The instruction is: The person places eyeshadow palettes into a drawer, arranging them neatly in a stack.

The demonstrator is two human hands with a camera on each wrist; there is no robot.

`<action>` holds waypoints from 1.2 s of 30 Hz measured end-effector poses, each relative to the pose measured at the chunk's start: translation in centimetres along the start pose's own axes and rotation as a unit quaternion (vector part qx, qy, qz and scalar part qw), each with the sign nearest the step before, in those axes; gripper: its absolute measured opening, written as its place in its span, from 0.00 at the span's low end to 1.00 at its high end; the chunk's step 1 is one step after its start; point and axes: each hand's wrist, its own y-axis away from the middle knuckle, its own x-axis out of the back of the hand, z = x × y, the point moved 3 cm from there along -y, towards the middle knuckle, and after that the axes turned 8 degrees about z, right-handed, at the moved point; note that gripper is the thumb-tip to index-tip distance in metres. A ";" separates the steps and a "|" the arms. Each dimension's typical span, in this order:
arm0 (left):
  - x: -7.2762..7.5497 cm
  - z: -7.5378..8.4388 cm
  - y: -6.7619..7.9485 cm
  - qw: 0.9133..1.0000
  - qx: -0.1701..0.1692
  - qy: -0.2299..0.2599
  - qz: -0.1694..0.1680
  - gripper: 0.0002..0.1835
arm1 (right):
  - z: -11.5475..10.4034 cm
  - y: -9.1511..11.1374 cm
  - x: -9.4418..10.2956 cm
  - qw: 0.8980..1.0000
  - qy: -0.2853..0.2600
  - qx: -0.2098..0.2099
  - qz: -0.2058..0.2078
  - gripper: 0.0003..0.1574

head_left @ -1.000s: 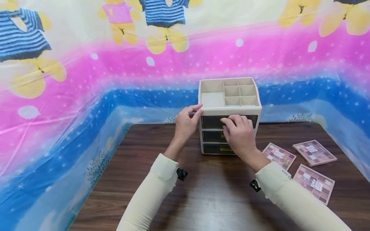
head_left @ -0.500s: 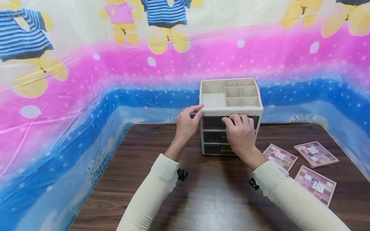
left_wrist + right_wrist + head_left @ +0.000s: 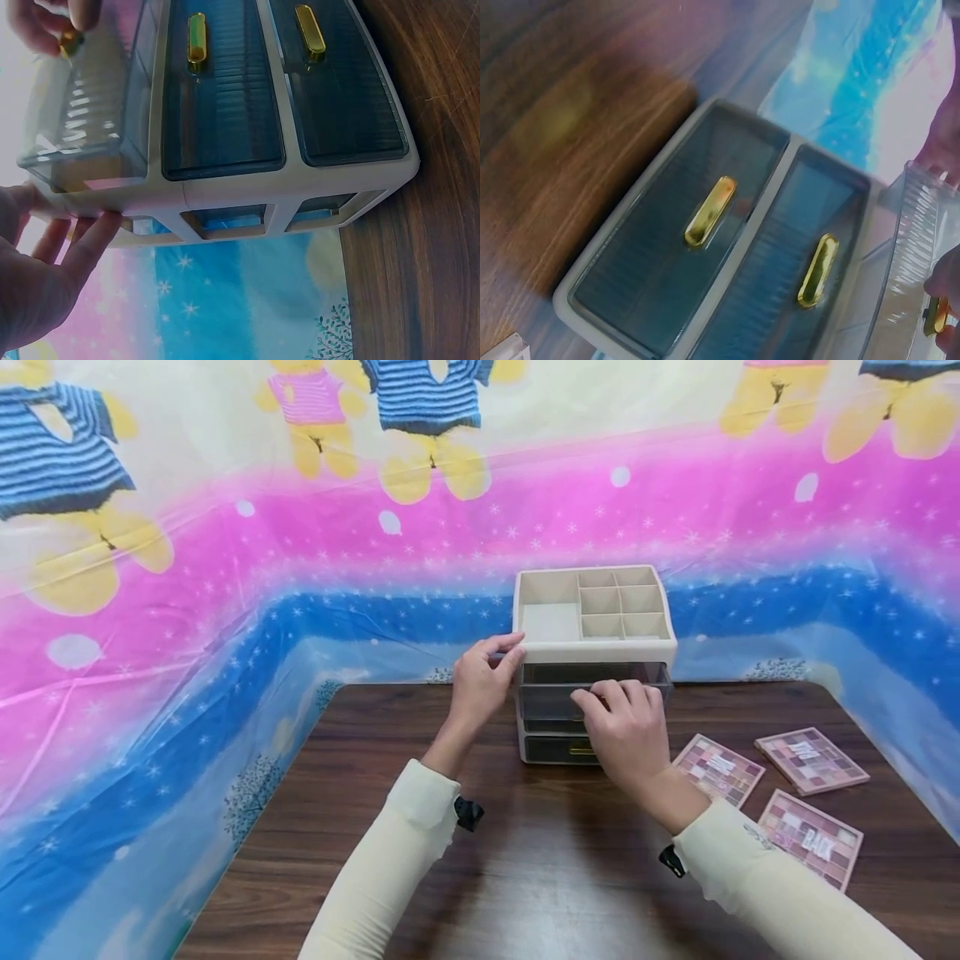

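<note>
A cream drawer organizer (image 3: 595, 652) with divided top compartments stands at the back of the table. Its smoky clear top drawer (image 3: 551, 700) is pulled partway out. The right hand (image 3: 626, 727) pinches that drawer's gold handle (image 3: 936, 315), seen at the edge of the right wrist view. Along the organizer's upper left front corner lies the left hand (image 3: 480, 681), its fingers against the side frame in the left wrist view. Both lower drawers, the middle drawer (image 3: 221, 90) and the bottom drawer (image 3: 341, 90), sit closed with gold handles.
Several pink palettes lie right of the organizer: one near the right forearm (image 3: 722, 768), one farther back (image 3: 812, 760) and one in front (image 3: 812, 837). A printed cloth (image 3: 420, 560) hangs behind the dark wood table (image 3: 360, 827).
The top drawer has slid out toward the person, with the right hand moving back and slightly down on its handle. The left hand stays at the organizer's corner.
</note>
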 end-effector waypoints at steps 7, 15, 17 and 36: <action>0.1 0.1 0.0 1.000 0.000 -0.001 -0.001 0.15 | -1.1 0.3 2.3 0.999 -0.014 0.019 0.027 0.10; 0.0 0.1 -0.1 1.000 -0.003 -0.003 0.006 0.14 | -2.1 0.9 4.7 0.997 -0.031 0.035 0.069 0.08; 0.0 0.1 -0.1 1.000 -0.005 -0.001 0.007 0.14 | -2.4 1.0 5.3 0.995 -0.035 0.040 0.079 0.08; -0.1 0.2 -0.1 1.000 -0.012 -0.001 0.004 0.14 | 3.6 1.7 8.8 0.980 -0.152 -0.122 0.043 0.09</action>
